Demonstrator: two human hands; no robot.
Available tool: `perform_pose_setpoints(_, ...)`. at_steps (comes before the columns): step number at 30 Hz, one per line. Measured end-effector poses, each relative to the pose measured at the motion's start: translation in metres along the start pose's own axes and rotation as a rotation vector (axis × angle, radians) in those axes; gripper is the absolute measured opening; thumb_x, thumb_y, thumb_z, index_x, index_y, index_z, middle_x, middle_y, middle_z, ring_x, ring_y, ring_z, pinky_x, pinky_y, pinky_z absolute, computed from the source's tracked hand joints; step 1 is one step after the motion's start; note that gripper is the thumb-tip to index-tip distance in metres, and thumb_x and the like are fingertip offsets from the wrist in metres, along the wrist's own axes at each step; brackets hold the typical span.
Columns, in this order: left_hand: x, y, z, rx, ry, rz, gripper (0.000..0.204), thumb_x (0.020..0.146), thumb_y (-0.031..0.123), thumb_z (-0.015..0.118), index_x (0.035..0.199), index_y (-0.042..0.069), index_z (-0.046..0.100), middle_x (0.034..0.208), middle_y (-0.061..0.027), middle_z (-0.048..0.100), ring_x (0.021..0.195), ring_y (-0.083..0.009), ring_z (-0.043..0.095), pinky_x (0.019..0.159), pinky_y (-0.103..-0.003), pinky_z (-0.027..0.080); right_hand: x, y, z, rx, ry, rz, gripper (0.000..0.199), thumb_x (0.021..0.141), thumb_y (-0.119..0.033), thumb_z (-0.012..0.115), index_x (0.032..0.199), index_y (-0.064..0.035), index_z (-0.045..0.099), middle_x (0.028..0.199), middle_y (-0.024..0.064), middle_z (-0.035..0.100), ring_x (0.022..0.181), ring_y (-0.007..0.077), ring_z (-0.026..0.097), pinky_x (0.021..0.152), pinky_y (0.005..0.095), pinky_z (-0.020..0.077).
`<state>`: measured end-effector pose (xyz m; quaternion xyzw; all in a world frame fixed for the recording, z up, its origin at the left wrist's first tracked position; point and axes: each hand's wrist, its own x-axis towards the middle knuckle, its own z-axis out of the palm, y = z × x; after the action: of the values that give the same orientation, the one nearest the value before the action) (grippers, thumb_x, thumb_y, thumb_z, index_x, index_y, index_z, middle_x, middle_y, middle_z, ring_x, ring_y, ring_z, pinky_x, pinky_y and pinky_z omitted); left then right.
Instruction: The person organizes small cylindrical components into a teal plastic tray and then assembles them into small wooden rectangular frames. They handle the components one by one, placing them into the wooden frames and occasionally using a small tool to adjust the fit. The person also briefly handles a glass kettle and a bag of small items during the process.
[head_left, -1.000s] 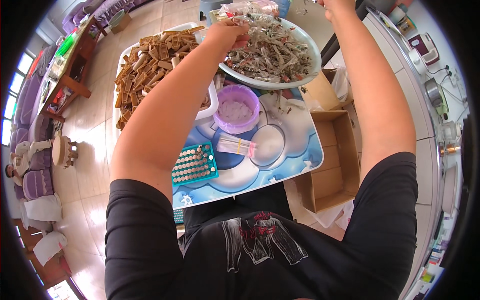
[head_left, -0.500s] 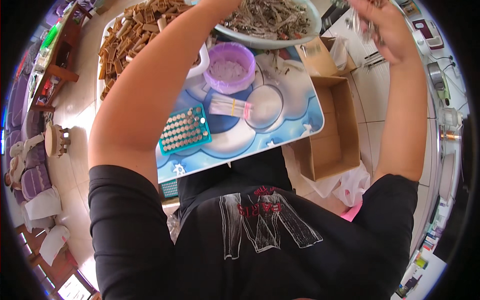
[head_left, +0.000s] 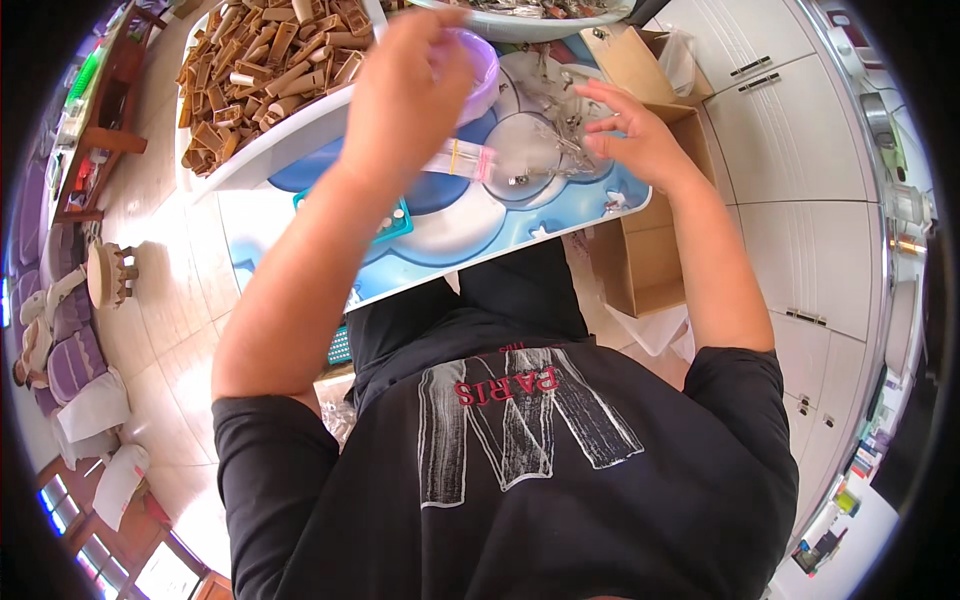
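Note:
Over the table's middle, my left hand point(head_left: 410, 100) is beside the purple bowl point(head_left: 485, 75), partly covering it. Its fingers are apart and slightly blurred, with nothing seen in them. My right hand point(head_left: 640, 140) is open, fingers spread toward small shiny metal pieces point(head_left: 565, 125) scattered on the blue cloud-patterned table point(head_left: 430, 265). A clear packet of thin sticks point(head_left: 465, 160) with a yellow band lies between the hands. Under my left forearm, a teal tray point(head_left: 400, 222) shows only at its edges.
A white tub point(head_left: 290, 130) heaped with brown pieces point(head_left: 270, 60) stands at the far left. A pale basin point(head_left: 540, 30) with more metal pieces is at the back. Beside the table's right edge sits an open cardboard box point(head_left: 655, 270), before white cabinets point(head_left: 800, 130).
My right hand has come down and left from the upper right, and the metal pieces it held now lie on the table. My left hand has drawn back from the basin.

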<state>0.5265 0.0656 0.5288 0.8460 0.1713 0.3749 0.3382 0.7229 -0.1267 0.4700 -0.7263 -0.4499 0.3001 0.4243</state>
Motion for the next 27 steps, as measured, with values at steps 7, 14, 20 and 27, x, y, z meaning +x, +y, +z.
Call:
perform_pose_setpoints(7,-0.078,0.009,0.032,0.553,-0.433,0.214,0.022,0.074,0.024,0.066,0.091,0.009,0.064,0.084,-0.0083,0.062,0.083,-0.0256,0.060,0.072,-0.040,0.047,0.009,0.005,0.011,-0.268,0.109,0.394,0.048,0.082,-0.025,0.067,0.123,-0.0051,0.050,0.104,0.0111,0.060,0.071,0.0152,0.059,0.064,0.0305,0.0504)
perform_pose_setpoints(14,-0.094,-0.001,0.023,0.694,-0.497,0.231,0.024,0.071,0.027,0.069,0.084,0.008,0.065,0.085,-0.0062,0.061,0.085,-0.0244,0.058,0.076,-0.038,0.045,0.018,0.005,0.028,0.071,0.180,-0.005,0.047,0.086,-0.012,0.059,0.132,-0.0137,0.045,0.114,0.0065,0.055,0.072,0.0110,0.057,0.063,0.0255,0.0485)
perform_pose_setpoints(20,-0.100,0.006,0.015,0.670,-0.487,0.202,0.020,0.072,0.024,0.068,0.082,0.007,0.063,0.086,-0.0070,0.060,0.088,-0.0248,0.057,0.076,-0.038,0.044,-0.011,0.014,0.025,-0.536,0.099,-0.177,0.033,0.085,-0.017,0.060,0.117,-0.0067,0.058,0.114,0.0106,0.055,0.097,0.0230,0.055,0.086,0.0314,0.0444)
perform_pose_setpoints(27,-0.118,0.040,0.041,0.108,-0.380,0.209,0.029,0.069,0.011,0.069,0.095,0.006,0.059,0.109,-0.0111,0.053,0.106,-0.0308,0.051,0.088,-0.042,0.041,-0.046,0.021,0.021,-0.387,0.232,-0.197,0.034,0.082,-0.016,0.063,0.113,-0.0051,0.059,0.120,0.0137,0.054,0.114,0.0277,0.050,0.097,0.0342,0.0386)
